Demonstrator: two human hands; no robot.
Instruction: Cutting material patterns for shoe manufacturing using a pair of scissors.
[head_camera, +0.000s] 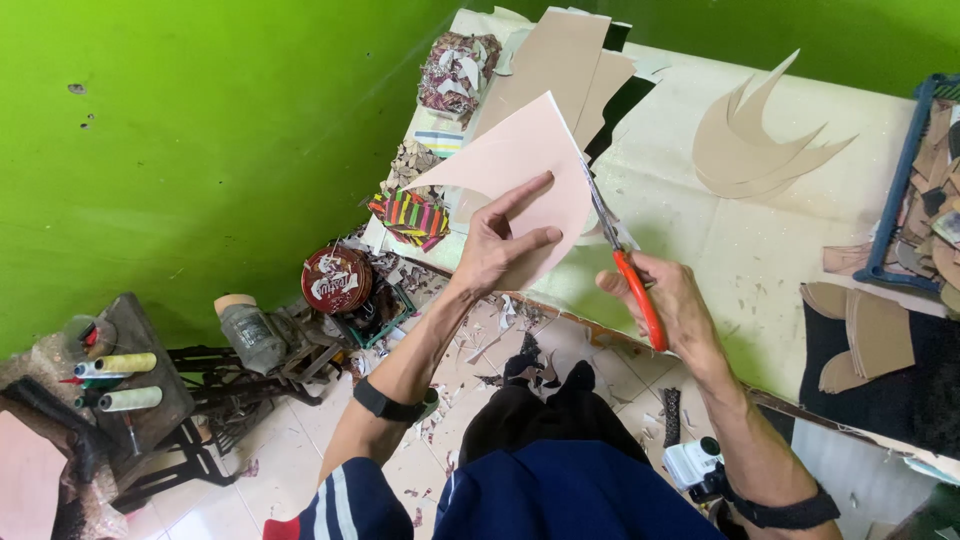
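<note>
Holding a pale pink sheet (520, 160) up over the near edge of the surface (740, 250), my left hand (497, 245) has its fingers (525, 192) clamped on the sheet's lower part, index and middle finger spread flat across the face toward me. The sheet stands tilted, its upper corner pointing away toward the green wall (200, 150). My right hand (672, 300) grips the orange-handled scissors (625, 260), fingers closed through and around the handles, and the blades run up along the right edge of the sheet, touching it. I cannot tell how far the blades are parted.

On the surface beyond lie curved tan cut-outs (755, 145), well apart from the sheet, and tan boards (565, 60) are stacked at the far corner behind it. A blue tray (900, 190) of scraps sits at the right edge. Near it, rounded tan pieces (865, 335) rest on a black mat (900, 390). Left of the sheet, a striped bundle (412, 218) and a round red tin (336, 280) sit among offcuts. Paper scraps litter the tiled floor (300, 450) around my knees.
</note>
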